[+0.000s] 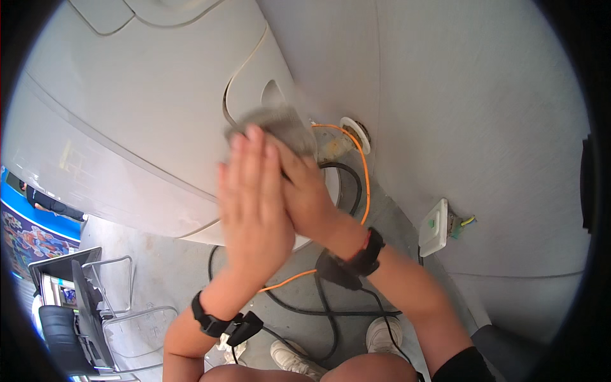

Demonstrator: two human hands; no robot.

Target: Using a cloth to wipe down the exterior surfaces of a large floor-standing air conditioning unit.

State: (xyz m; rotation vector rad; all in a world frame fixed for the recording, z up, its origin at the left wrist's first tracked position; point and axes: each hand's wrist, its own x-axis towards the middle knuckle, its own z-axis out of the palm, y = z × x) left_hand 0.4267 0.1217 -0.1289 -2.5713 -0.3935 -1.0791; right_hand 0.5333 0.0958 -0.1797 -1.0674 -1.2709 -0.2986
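A blurred grey cloth (274, 129) is in my right hand (310, 196), in front of the side of a large white moulded machine housing (157, 105). Its folds run past my right fingers, close to an oval recess (273, 93) in the white panel. My left hand (253, 215) is held flat with straight fingers, and its edge overlaps my right hand. Whether the left palm touches the cloth or the right hand is hidden. Black straps with small devices circle both wrists.
An orange cable (366, 176) and black cables (329, 313) loop over the grey floor. A pipe (336, 147) enters the wall through a white collar (360, 136). A white socket box (434, 229) hangs off the wall with wires exposed. Metal-framed chairs (90, 305) stand left; a person (50, 200) is beyond.
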